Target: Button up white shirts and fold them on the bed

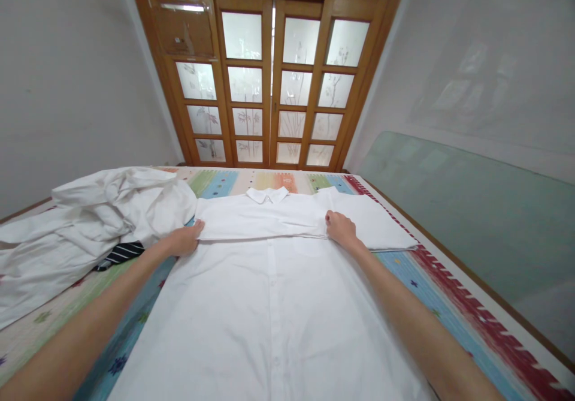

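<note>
A white button-up shirt (233, 305) lies front up on the bed, its collar (268, 195) at the far end and its button strip running towards me. Across the chest lies a flat horizontal band of white cloth (256, 221), which looks like a folded-over sleeve. My left hand (185, 239) is closed on the left end of this band. At the band's right end, my right hand (340, 228) pinches the cloth near the shoulder. White fabric (381, 224) extends flat to the right beyond that hand; whether it belongs to the same shirt I cannot tell.
Crumpled white clothes (121, 200) are heaped at the left, with a black striped piece of cloth (121, 254) sticking out beneath. A colourful patterned sheet (413, 287) covers the bed. A pale green headboard (462, 203) stands along the right, and wooden glazed doors (274, 77) beyond the far edge.
</note>
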